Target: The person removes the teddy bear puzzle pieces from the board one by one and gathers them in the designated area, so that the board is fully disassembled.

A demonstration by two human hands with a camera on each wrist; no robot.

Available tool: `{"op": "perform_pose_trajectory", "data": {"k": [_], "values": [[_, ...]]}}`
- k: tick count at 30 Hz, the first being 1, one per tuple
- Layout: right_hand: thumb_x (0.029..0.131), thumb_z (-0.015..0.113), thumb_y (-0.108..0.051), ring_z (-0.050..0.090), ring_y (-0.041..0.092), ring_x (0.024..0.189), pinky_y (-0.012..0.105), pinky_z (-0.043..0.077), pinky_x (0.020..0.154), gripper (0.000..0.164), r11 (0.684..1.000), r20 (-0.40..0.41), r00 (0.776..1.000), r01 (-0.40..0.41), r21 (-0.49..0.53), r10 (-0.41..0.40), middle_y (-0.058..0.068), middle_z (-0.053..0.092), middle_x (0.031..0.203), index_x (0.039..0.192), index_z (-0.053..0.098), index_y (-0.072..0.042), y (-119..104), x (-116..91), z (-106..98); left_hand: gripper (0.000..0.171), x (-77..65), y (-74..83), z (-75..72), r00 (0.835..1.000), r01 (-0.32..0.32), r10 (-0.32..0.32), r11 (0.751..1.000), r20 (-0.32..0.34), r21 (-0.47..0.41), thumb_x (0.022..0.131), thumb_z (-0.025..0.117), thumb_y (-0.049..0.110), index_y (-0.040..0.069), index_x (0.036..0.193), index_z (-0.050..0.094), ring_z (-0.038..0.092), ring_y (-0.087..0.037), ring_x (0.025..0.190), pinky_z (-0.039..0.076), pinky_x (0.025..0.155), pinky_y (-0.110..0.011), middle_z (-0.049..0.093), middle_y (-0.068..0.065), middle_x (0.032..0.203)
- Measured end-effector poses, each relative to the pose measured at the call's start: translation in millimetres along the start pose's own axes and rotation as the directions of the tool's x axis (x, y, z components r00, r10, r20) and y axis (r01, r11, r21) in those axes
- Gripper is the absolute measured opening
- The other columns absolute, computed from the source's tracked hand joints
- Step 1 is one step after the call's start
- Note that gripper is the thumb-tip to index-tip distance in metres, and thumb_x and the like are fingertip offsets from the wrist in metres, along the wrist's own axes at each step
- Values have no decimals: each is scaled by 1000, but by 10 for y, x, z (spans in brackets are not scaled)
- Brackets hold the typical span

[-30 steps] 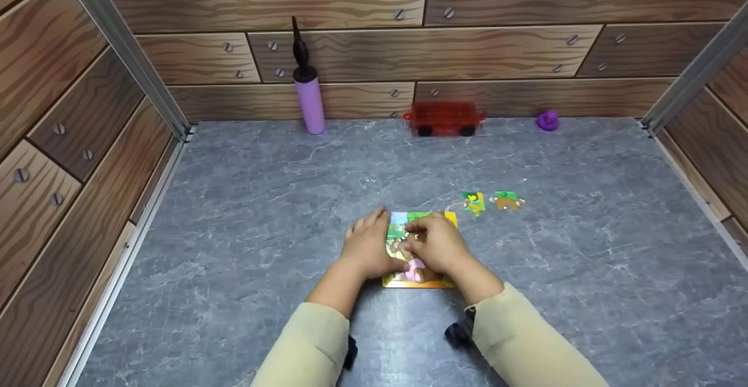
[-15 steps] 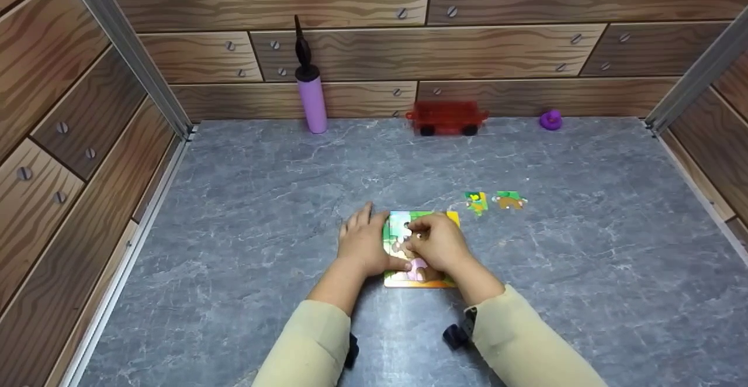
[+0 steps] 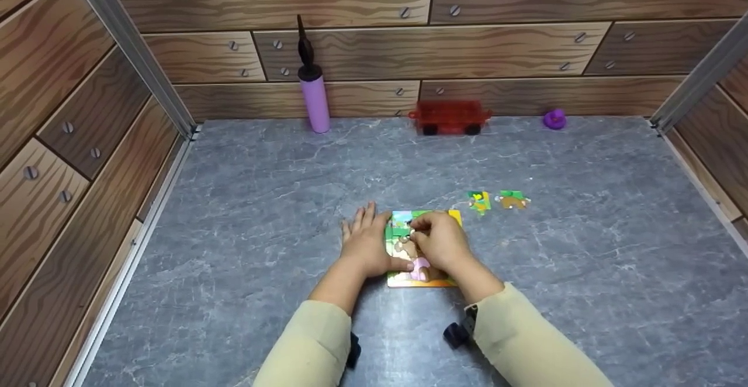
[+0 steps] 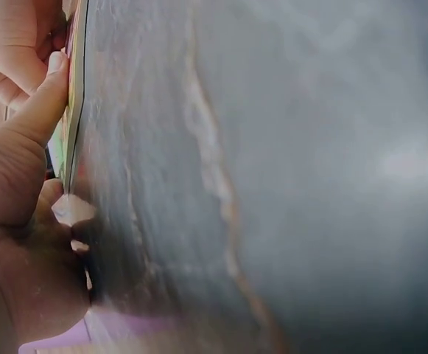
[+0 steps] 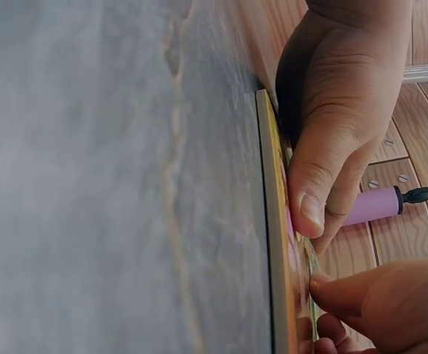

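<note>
A small jigsaw puzzle board (image 3: 423,283) with a colourful cartoon animal picture lies flat on the grey table. My left hand (image 3: 363,249) lies along its left edge, fingers spread and fairly straight, with the thumb (image 4: 51,81) pressing on its surface. Over the board's right half, my right hand (image 3: 443,244) pinches a green-topped puzzle piece (image 3: 400,232) between thumb and forefinger at the upper left of the picture. The right wrist view shows the right thumb (image 5: 313,184) low against the board, and the hand hides much of the picture.
Two loose puzzle pieces, a yellow-green one (image 3: 479,201) and a brown-green one (image 3: 513,200), lie beyond the board to the right. Along the back wall stand a purple hand pump (image 3: 315,103), a red toy wagon (image 3: 450,118) and a purple rubber duck (image 3: 554,119).
The pinched piece has shifted slightly and its green top shows more clearly now. My left fingers have spread a little wider. Both hands stay at the board.
</note>
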State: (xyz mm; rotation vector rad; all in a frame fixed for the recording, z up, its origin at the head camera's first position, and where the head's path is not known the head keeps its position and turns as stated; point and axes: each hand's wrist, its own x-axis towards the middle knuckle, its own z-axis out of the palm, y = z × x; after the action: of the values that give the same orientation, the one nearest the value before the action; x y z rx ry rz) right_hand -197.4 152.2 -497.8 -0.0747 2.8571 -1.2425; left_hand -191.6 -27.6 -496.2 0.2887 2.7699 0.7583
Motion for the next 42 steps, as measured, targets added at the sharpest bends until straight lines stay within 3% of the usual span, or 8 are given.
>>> {"op": "perform_pose_trajectory", "data": {"k": [9, 12, 20, 34, 42], "values": [[92, 78, 2, 66, 24, 86, 37, 58, 76, 15, 993, -74, 995, 73, 91, -67, 14, 69, 102, 106, 78, 2, 95, 13, -167, 119, 3, -26, 19, 1000, -11, 12, 1000, -5, 1, 70, 92, 62, 18, 165, 37, 4, -41, 162, -4, 125, -67, 9, -17, 176], [93, 77, 2, 64, 23, 83, 31, 57, 68, 16, 992, -90, 994, 65, 109, -55, 16, 68, 104, 108, 78, 3, 137, 29, -295, 120, 3, -26, 19, 1000, -11, 11, 1000, -6, 1, 69, 92, 63, 18, 166, 37, 4, -40, 162, -4, 125, -66, 9, -17, 176], [93, 77, 2, 61, 23, 83, 25, 49, 70, 19, 990, -182, 979, 109, 85, -92, 22, 71, 106, 111, 78, 5, 304, 94, -717, 117, -15, -26, -5, 1000, -11, 11, 1000, -1, -12, 71, 92, 63, 20, 166, 37, 3, -39, 162, -3, 126, -66, 11, -16, 177], [95, 74, 0, 57, 7, 73, 15, 47, 58, 22, 998, -294, 956, 38, 50, -22, 28, 72, 110, 116, 76, 8, 768, 99, -1452, 117, -14, -5, 0, 1000, -3, 3, 1000, -22, 6, 69, 93, 64, 20, 164, 41, 8, -40, 162, 1, 126, -66, 15, -16, 176], [98, 73, -2, 55, 1, 73, 13, 47, 59, 24, 1000, -326, 945, 1, 2, -1, 28, 72, 109, 119, 75, 9, 1093, 108, -1721, 117, -14, -1, -8, 1000, -1, 2, 1000, -19, 15, 69, 93, 64, 20, 164, 41, 8, -40, 162, 1, 126, -66, 15, -16, 176]]}}
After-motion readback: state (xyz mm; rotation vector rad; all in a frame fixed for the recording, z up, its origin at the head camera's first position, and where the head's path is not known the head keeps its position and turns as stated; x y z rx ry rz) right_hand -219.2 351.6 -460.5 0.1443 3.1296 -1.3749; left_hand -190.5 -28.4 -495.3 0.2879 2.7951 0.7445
